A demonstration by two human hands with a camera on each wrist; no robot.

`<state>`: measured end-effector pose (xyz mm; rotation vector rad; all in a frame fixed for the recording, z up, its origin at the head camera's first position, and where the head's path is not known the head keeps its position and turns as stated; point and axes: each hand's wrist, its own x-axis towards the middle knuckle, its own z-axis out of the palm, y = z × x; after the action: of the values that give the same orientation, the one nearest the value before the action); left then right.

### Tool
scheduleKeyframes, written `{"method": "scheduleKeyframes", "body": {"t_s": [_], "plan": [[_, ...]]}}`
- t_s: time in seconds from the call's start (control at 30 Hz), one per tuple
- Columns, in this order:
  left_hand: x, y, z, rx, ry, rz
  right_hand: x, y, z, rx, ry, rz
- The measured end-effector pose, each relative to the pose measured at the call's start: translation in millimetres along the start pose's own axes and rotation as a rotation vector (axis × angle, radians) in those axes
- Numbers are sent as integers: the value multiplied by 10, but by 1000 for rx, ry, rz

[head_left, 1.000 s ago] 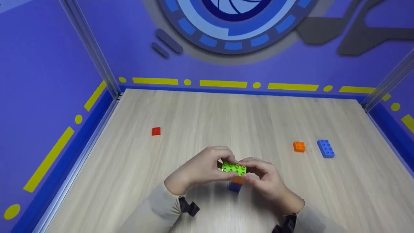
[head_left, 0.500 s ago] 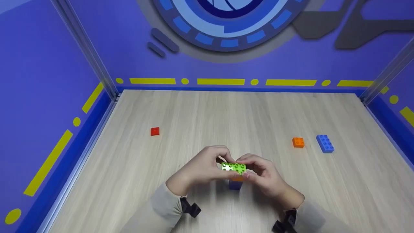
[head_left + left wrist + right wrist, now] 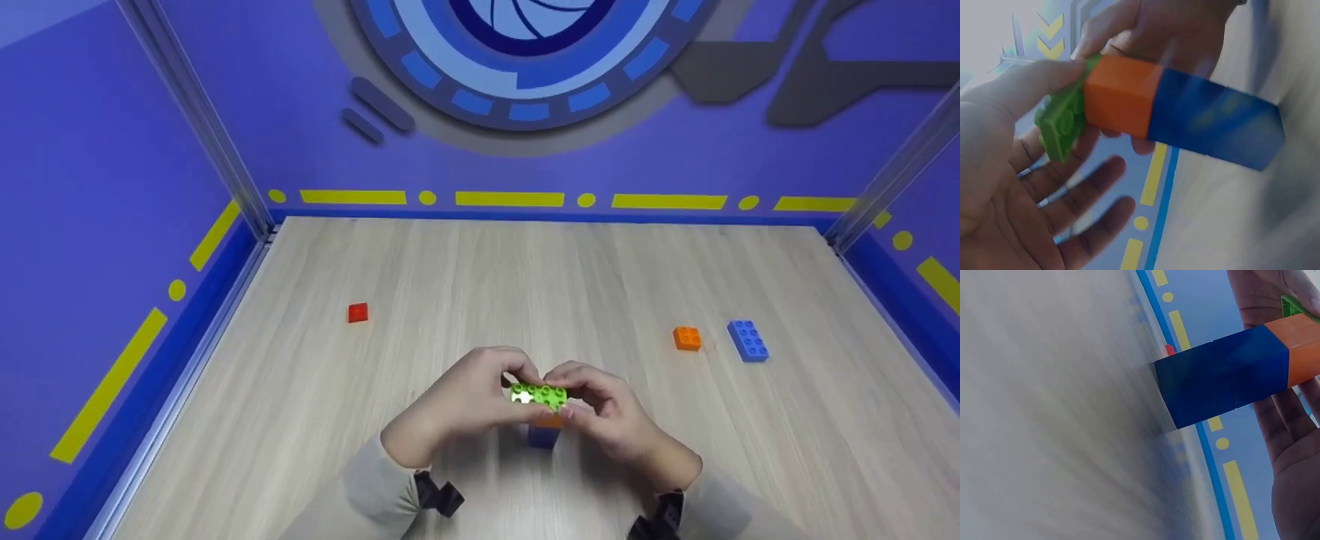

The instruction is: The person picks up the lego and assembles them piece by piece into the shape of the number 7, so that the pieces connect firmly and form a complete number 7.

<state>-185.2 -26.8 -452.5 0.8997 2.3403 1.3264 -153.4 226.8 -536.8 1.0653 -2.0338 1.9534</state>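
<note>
A bright green studded toy brick [image 3: 538, 397] lies across the top of a small upright stack. Beneath it sits an orange brick [image 3: 1120, 101], with two blue bricks [image 3: 1221, 377] under that, a seam showing between them. The green brick overhangs the orange one toward my left hand [image 3: 461, 394]. Thumb and forefinger of that hand pinch the green brick's left end, while its other fingers spread loosely in the left wrist view. My right hand [image 3: 619, 409] pinches the green brick's right end, above the orange brick, with thumb and fingers. The stack's base meets the wooden table [image 3: 525, 292].
To the right lie a loose orange brick [image 3: 687, 338] and a longer blue brick [image 3: 748, 341]. A small red piece [image 3: 358, 313] rests at the left. Purple-blue panels [image 3: 247, 112] with yellow markings wall in the back and sides of the table.
Both hands keep their hold on the green brick, with hardly any movement at the stack. The head view shifts slightly; the loose bricks stay in place on the table.
</note>
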Motion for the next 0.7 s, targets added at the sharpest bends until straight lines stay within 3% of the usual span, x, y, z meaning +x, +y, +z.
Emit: {"method": "scheduleKeyframes", "body": {"t_s": [0.2, 0.4, 0.53, 0.7], "plan": [[-62, 87, -90, 153, -8, -18, 2, 29, 12, 24, -6, -9], [-119, 18, -374, 42, 41, -77, 2, 51, 8, 41, -10, -6], [-178, -48, -628, -30, 148, -128, -3, 57, 14, 51, -11, 4], [-166, -235, -932, -132, 362, -227, -9, 57, 11, 73, -9, 6]]}}
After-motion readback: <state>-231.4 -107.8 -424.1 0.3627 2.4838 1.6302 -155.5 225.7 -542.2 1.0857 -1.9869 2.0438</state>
